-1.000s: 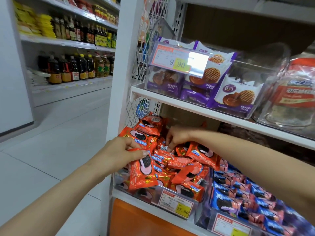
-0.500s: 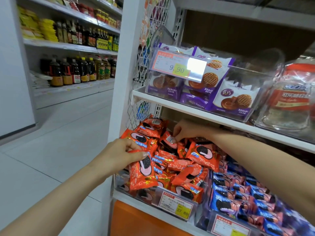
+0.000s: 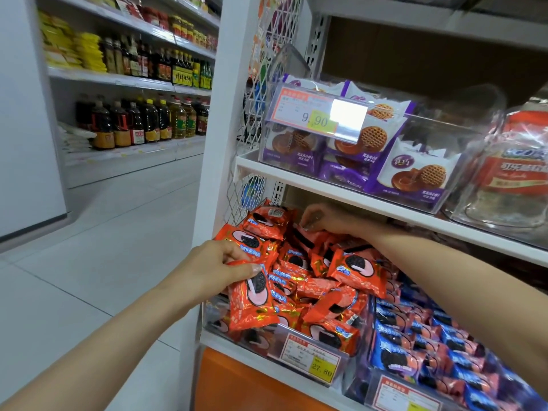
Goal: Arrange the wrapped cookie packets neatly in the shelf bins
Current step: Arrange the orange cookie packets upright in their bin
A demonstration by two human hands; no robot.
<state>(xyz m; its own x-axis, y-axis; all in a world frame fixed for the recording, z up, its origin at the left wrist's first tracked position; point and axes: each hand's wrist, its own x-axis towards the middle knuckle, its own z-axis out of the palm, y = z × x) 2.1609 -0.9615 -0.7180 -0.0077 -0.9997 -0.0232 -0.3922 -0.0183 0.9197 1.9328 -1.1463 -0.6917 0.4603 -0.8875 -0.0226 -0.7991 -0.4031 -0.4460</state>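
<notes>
Several orange cookie packets (image 3: 355,268) lie heaped in a clear shelf bin (image 3: 353,360) on the lower shelf. My left hand (image 3: 213,268) pinches one orange packet (image 3: 252,301) by its top edge, so it hangs upright at the bin's front left corner. My right hand (image 3: 323,218) reaches under the upper shelf to the back of the heap, fingertips on a reddish packet (image 3: 308,235); whether it grips that packet is unclear. Blue cookie packets (image 3: 415,348) fill the neighbouring bin to the right.
The white upper shelf (image 3: 370,203) hangs low over my right wrist and carries a clear bin of purple waffle-cookie packs (image 3: 412,176). A wire mesh panel (image 3: 252,185) closes the shelf's left side. An aisle floor (image 3: 103,262) and bottle shelves (image 3: 142,120) lie left.
My right hand has moved from the middle of the heap up and back toward the rear of the bin. My left hand keeps its hold on the hanging packet.
</notes>
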